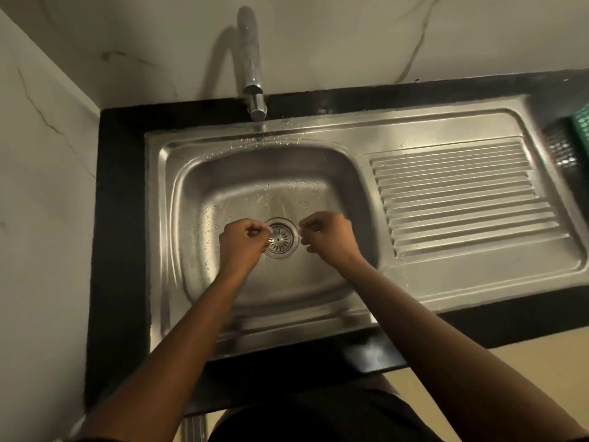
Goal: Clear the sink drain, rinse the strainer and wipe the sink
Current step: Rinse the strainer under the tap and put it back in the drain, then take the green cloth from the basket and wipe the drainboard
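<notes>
A round metal strainer sits in the drain at the middle of the steel sink basin. My left hand is just left of the strainer, fingers curled, fingertips at its rim. My right hand is just right of it, fingers also curled inward near the rim. Neither hand visibly holds anything. Water drops cover the basin floor and the back ledge.
A chrome tap rises behind the basin; no water runs from it. A ribbed draining board lies to the right. A green basket stands at the far right edge. Black counter surrounds the sink; a wall is on the left.
</notes>
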`<state>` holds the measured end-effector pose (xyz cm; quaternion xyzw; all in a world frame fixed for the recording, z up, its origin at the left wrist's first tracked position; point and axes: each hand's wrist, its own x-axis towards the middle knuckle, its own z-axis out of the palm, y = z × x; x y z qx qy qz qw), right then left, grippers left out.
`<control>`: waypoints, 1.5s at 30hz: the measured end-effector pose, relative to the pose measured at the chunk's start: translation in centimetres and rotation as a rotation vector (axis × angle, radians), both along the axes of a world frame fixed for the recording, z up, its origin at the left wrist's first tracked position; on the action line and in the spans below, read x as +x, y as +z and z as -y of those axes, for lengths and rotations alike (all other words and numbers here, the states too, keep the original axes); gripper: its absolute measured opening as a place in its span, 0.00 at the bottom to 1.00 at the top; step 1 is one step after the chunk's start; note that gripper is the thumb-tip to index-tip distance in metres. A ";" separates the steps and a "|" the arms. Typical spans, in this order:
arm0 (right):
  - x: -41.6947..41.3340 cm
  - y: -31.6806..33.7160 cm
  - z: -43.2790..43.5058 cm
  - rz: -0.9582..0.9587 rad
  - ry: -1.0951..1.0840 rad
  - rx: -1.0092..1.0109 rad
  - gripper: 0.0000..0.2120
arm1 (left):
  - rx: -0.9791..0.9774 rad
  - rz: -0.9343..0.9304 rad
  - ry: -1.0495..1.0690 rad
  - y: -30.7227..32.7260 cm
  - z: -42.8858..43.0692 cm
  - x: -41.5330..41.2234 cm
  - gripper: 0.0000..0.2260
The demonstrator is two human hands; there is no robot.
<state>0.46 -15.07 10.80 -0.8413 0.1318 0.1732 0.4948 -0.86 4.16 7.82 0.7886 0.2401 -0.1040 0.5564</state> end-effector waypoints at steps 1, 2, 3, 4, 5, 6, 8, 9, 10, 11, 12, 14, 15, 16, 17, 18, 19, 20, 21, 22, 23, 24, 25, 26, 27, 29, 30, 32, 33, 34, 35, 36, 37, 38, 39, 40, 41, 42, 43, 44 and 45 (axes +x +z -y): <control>-0.6 0.9 0.3 0.014 -0.012 0.020 0.06 | -0.010 0.014 -0.021 0.7 0.3 -0.3 0.05; -1.1 1.7 0.7 0.035 -0.023 0.036 0.06 | -0.027 0.025 -0.044 1.4 0.5 -0.6 0.03; -1.6 2.2 0.9 0.058 -0.035 0.052 0.05 | -0.058 0.029 -0.064 1.8 0.6 -0.9 0.02; -2.2 2.8 1.3 0.093 -0.052 0.061 0.05 | -0.104 0.026 -0.087 2.3 0.9 -1.2 0.03; -2.8 3.2 1.6 0.129 -0.066 0.064 0.05 | -0.158 0.008 -0.110 2.7 1.2 -1.5 0.03; -3.3 3.4 1.9 0.150 -0.055 0.050 0.05 | -0.192 -0.015 -0.139 3.0 1.6 -1.9 0.04; -4.0 3.6 2.6 0.120 0.071 -0.043 0.09 | -0.129 -0.026 -0.205 3.1 2.4 -2.7 0.04; -4.3 3.7 3.2 0.086 0.157 -0.102 0.12 | -0.072 -0.015 -0.236 3.3 3.0 -3.0 0.04; -4.7 3.8 3.8 0.061 0.210 -0.130 0.15 | -0.044 -0.003 -0.253 3.5 3.6 -3.4 0.04; -4.9 3.9 4.6 0.057 0.212 -0.118 0.16 | -0.043 0.009 -0.255 3.9 4.3 -3.7 0.03; -5.1 4.2 5.4 0.071 0.179 -0.079 0.16 | -0.046 0.022 -0.252 4.3 5.1 -3.9 0.03; -5.7 5.0 7.2 0.111 0.074 0.020 0.14 | -0.040 0.056 -0.241 5.1 6.7 -4.2 0.05; -6.1 5.5 8.3 0.132 0.022 0.062 0.13 | -0.035 0.074 -0.238 5.6 7.8 -4.4 0.05; -6.6 6.1 9.6 0.152 -0.026 0.098 0.12 | -0.039 0.092 -0.233 6.2 9.0 -4.6 0.05; -7.1 6.8 11.0 0.169 -0.075 0.136 0.10 | -0.053 0.110 -0.226 6.7 10.4 -4.8 0.05; -7.6 7.4 12.3 0.177 -0.126 0.187 0.09 | -0.074 0.123 -0.217 7.2 11.6 -4.9 0.05; -8.4 8.2 14.0 0.181 -0.174 0.247 0.08 | -0.099 0.137 -0.214 7.7 13.3 -5.2 0.04; -9.2 9.0 15.8 0.185 -0.208 0.299 0.08 | -0.122 0.153 -0.218 8.2 15.0 -5.5 0.04; -10.1 9.7 17.5 0.193 -0.227 0.335 0.08 | -0.135 0.176 -0.231 8.8 16.8 -5.8 0.05; -11.0 10.4 19.4 0.207 -0.231 0.351 0.09 | -0.138 0.199 -0.252 9.6 18.7 -6.1 0.05; -11.7 11.0 21.1 0.219 -0.232 0.366 0.09 | -0.141 0.217 -0.275 10.3 20.5 -6.4 0.06; -12.5 11.6 22.7 0.229 -0.238 0.388 0.10 | -0.154 0.231 -0.290 11.0 22.3 -6.6 0.06; -13.1 12.2 24.2 0.234 -0.250 0.415 0.10 | -0.173 0.242 -0.301 11.6 24.0 -6.9 0.06; -13.9 12.6 26.0 0.240 -0.265 0.437 0.10 | -0.186 0.256 -0.315 12.3 26.2 -7.3 0.06; -14.5 13.0 27.6 0.247 -0.279 0.450 0.10 | -0.194 0.273 -0.329 12.9 28.2 -7.7 0.06; -15.5 13.6 30.6 0.252 -0.315 0.474 0.10 | -0.200 0.312 -0.364 14.1 31.7 -8.3 0.06; -16.1 13.8 32.1 0.257 -0.334 0.489 0.10 | -0.200 0.325 -0.381 14.7 33.5 -8.7 0.06; -17.2 14.1 34.9 0.269 -0.372 0.512 0.10 | -0.195 0.340 -0.413 15.9 36.8 -9.6 0.07; -17.7 14.1 36.1 0.274 -0.388 0.521 0.10 | -0.188 0.346 -0.428 16.4 38.1 -10.0 0.08; -18.2 14.2 37.5 0.279 -0.403 0.530 0.09 | -0.179 0.351 -0.444 17.0 39.6 -10.3 0.09; -18.6 14.2 38.8 0.286 -0.414 0.542 0.09 | -0.175 0.354 -0.459 17.5 41.0 -10.6 0.09; -18.9 14.1 40.0 0.293 -0.429 0.551 0.09 | -0.175 0.356 -0.475 17.8 42.3 -10.8 0.09; -19.2 14.1 41.3 0.301 -0.444 0.556 0.08 | -0.179 0.356 -0.488 18.1 43.5 -10.9 0.08; -19.3 14.1 42.3 0.308 -0.458 0.557 0.08 | -0.182 0.356 -0.501 18.3 44.5 -11.0 0.07; -19.4 14.1 43.5 0.317 -0.474 0.551 0.09 | -0.184 0.354 -0.514 18.4 45.8 -10.8 0.07; -19.4 14.1 44.6 0.326 -0.487 0.539 0.09 | -0.183 0.350 -0.526 18.5 46.9 -10.7 0.07; -19.3 14.1 45.8 0.336 -0.501 0.522 0.09 | -0.181 0.348 -0.537 18.5 48.1 -10.4 0.07; -19.2 14.1 46.9 0.344 -0.514 0.503 0.09 | -0.184 0.344 -0.544 18.5 49.3 -10.1 0.06; -19.0 14.1 47.8 0.350 -0.524 0.486 0.09 | -0.190 0.343 -0.544 18.6 50.2 -9.8 0.06; -18.7 14.2 48.8 0.356 -0.533 0.470 0.08 | -0.200 0.344 -0.545 18.6 51.3 -9.4 0.06; -18.3 14.2 49.8 0.364 -0.538 0.456 0.08 | -0.209 0.346 -0.546 18.6 52.3 -8.9 0.05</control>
